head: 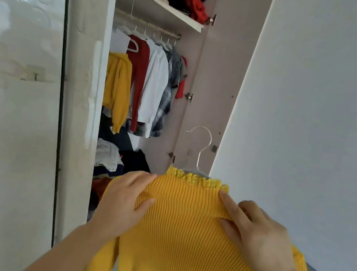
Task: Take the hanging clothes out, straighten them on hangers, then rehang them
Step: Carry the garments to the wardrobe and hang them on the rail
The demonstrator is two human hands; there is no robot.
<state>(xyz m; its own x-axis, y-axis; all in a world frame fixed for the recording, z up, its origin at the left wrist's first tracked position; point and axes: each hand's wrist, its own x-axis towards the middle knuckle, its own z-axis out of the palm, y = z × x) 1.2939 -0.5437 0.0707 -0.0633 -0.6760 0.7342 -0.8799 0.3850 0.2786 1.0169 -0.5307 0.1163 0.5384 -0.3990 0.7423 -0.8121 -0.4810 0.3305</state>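
A yellow ribbed sweater point(181, 237) with a lace collar hangs on a white hanger point(201, 148) in front of me, outside the wardrobe. My left hand point(124, 202) pinches the fabric at the sweater's left shoulder, thumb under a fold. My right hand point(258, 234) pinches the right shoulder the same way. Only the hanger's hook and neck show above the collar. Inside the wardrobe, a rail point(148, 25) carries several hung garments: a yellow top point(118, 87), a red top point(139, 76), a white shirt point(155, 84) and a plaid shirt point(166, 100).
The wardrobe's shelf point(156, 5) above the rail holds piled clothes. More clothes lie heaped on the wardrobe floor point(116, 160). An open door point(219, 71) stands on the right, a glossy closed door point(12, 107) on the left. A white wall point(318, 111) is right.
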